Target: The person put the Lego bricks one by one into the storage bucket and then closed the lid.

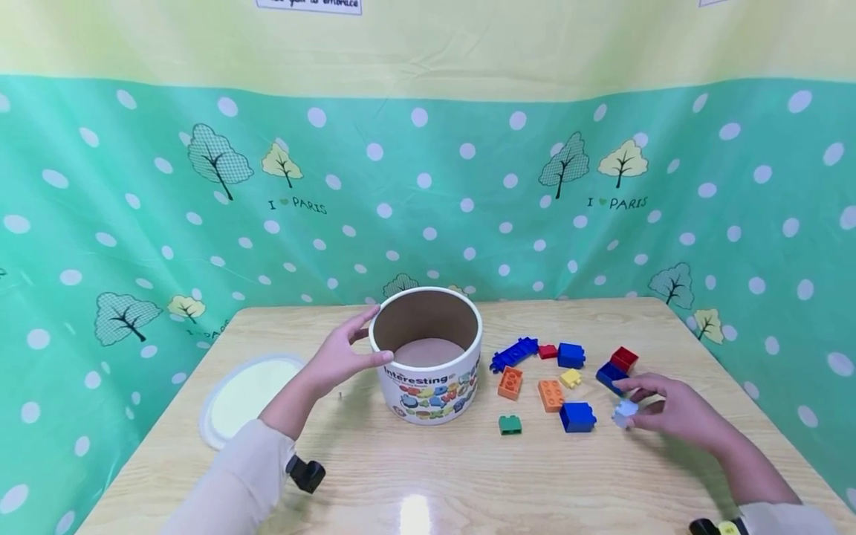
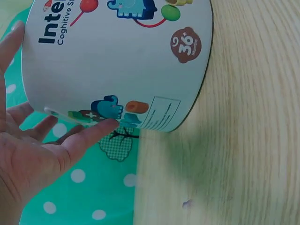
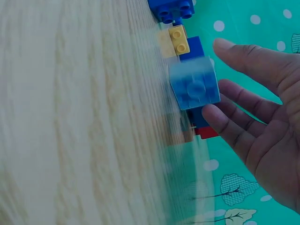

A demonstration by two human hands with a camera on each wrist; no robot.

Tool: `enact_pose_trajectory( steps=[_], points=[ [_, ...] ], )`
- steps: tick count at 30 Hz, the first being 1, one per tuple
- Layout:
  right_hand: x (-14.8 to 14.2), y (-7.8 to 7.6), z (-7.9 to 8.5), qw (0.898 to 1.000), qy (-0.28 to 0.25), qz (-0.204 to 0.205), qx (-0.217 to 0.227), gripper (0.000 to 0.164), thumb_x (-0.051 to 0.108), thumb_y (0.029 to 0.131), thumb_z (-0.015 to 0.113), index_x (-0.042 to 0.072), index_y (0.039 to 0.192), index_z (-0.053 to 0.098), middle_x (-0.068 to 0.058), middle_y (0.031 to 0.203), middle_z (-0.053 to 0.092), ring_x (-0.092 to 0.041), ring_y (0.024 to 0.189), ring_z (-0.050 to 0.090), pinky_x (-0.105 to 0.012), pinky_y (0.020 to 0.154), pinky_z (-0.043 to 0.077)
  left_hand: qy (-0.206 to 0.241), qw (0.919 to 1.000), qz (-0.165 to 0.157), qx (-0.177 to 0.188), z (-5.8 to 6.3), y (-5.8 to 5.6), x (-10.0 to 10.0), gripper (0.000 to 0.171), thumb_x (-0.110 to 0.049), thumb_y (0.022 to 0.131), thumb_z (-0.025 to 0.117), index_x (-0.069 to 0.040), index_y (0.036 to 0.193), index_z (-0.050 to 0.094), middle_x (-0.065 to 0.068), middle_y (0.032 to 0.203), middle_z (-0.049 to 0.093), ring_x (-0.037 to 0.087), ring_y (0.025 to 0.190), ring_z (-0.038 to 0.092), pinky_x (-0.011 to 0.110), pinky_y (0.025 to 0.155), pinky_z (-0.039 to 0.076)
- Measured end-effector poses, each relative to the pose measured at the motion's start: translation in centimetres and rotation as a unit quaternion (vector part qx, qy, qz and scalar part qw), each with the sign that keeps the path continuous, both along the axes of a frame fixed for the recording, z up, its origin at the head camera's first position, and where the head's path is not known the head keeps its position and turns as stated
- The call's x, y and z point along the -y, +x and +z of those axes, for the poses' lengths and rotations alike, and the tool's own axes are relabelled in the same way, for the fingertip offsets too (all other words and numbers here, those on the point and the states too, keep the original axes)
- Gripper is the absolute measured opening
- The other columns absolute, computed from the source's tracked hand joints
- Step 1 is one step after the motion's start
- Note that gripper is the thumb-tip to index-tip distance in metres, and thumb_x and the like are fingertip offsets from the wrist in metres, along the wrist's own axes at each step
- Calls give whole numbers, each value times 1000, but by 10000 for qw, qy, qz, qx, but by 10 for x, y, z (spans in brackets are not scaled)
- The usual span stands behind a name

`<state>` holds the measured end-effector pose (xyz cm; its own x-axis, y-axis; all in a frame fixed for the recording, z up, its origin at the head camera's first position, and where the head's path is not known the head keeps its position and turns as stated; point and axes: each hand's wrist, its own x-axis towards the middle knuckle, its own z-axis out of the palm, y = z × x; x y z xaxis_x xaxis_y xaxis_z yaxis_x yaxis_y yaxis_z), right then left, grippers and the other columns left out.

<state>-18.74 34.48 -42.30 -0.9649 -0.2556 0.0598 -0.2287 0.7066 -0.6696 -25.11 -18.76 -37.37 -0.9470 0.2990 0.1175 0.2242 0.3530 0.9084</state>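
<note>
My left hand (image 1: 341, 357) rests against the left side of a white printed bucket (image 1: 428, 390), its thumb at the rim. In the left wrist view, the spread, mostly straight fingers (image 2: 89, 138) lie along the bucket wall. Over at the right, my right hand (image 1: 678, 412) is beside a light blue toy brick (image 1: 625, 413), which is blurred in the right wrist view. There the thumb stands apart from the brick, and a fingertip (image 3: 212, 114) is at its edge. A dark blue brick (image 1: 610, 377) and a red brick (image 1: 624, 360) lie just beyond that hand.
Several more bricks lie between bucket and right hand, among them blue (image 1: 578, 417), orange (image 1: 551, 395), yellow (image 1: 571, 378) and green (image 1: 510, 425) ones. A round white lid (image 1: 244, 397) lies on the table (image 1: 374, 483) at left. A green dotted curtain (image 1: 428, 200) hangs behind.
</note>
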Motion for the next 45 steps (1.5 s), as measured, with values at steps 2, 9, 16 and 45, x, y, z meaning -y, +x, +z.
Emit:
enact_pose_trajectory(
  steps=[2,9,16,45],
  points=[
    [-1,1,-2,10000,-49,21,60,57,14,73,85,3,125,64,-16,116,61,-30,98,60,-30,74,58,1,10000,31,79,0,2,-1,95,-33,77,84,-18,154,30,9,158,26,38,139,33,52,98,46],
    [-11,6,-5,9998,25,-95,179,47,11,75,83,2,118,66,-17,116,61,-29,97,61,-30,74,58,105,9999,23,109,-3,3,-3,97,-32,76,84,-17,155,29,10,158,25,38,139,34,53,99,45],
    [-14,2,-3,9996,118,-162,206,41,8,76,81,1,114,67,-13,110,64,-22,92,61,-25,73,56,330,9993,-55,157,-5,0,-5,96,-30,78,84,-18,155,27,8,160,21,40,139,33,46,92,52],
    [11,-15,2,9981,-328,-458,232,36,30,81,80,9,109,72,-10,109,66,-25,96,60,-26,72,54,916,9944,-25,532,-8,7,-5,98,-27,77,84,-23,156,26,6,160,19,42,138,32,43,82,57]
  ],
)
